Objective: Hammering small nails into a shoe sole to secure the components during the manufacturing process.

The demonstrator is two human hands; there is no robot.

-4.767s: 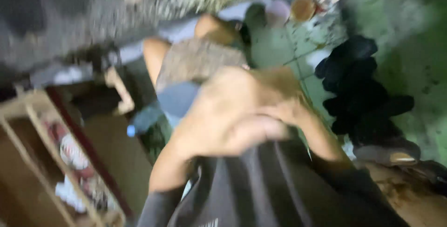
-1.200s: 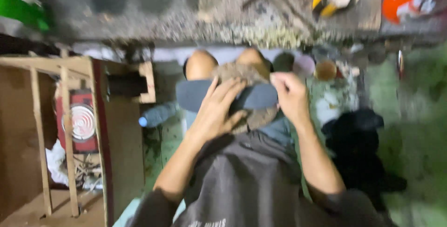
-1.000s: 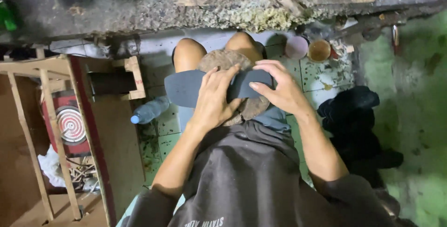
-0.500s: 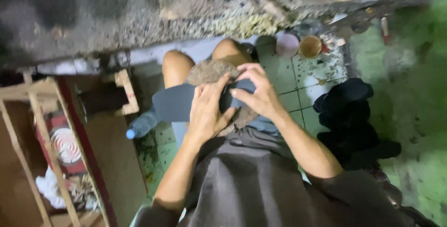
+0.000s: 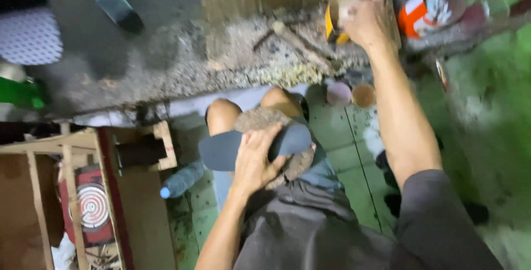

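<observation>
**Right hand leaves the sole for the workbench**

Head view, with the dark grey shoe sole (image 5: 251, 147) as the landmark. The sole lies across the person's lap, over a rough brownish pad (image 5: 265, 123) that rests on the knees. The left hand (image 5: 255, 162) lies flat on the middle of the sole, fingers spread and pressed down, pinning it rather than clasping it.

Half a second ago both hands were on the sole. Now the right hand (image 5: 365, 21) has gone up and away from it, well above and to the right, to the gritty workbench (image 5: 182, 60). There its fingers curl around a small pale container with a yellow side (image 5: 338, 13); the blur keeps me from saying whether they grip it firmly or have only just touched it. My reading is that work on the sole has paused while the person fetches something from the bench, and that the left hand alone now keeps the sole in place.

Further right of that container stands an orange and white can (image 5: 428, 10). Between bench and sole, just above and right of the sole, two small round cups (image 5: 351, 94) sit on the green tiled floor (image 5: 337, 154). Left of the sole lies a clear plastic bottle with a blue cap (image 5: 181, 180), and beyond it a wooden frame (image 5: 72, 154) with a red object bearing a ring pattern (image 5: 91, 206).
</observation>
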